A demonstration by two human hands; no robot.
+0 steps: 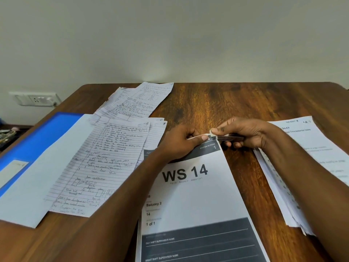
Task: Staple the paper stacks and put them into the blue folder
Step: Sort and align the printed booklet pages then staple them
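Note:
A printed paper stack headed "WS 14" (190,197) lies on the wooden table in front of me. My left hand (181,144) pinches its top right corner between thumb and fingers, lifting it slightly. My right hand (247,134) grips a dark stapler (231,138) whose jaws sit at that same corner; most of the stapler is hidden in the palm. The blue folder (39,140) lies open at the left, with a pale inner sheet on it. Handwritten lined sheets (105,163) overlap the folder's right side.
More handwritten pages (137,100) are spread at the back left of the table (226,103). Another printed stack (306,167) lies to the right, partly under my right forearm. A wall socket (35,99) is on the wall at left.

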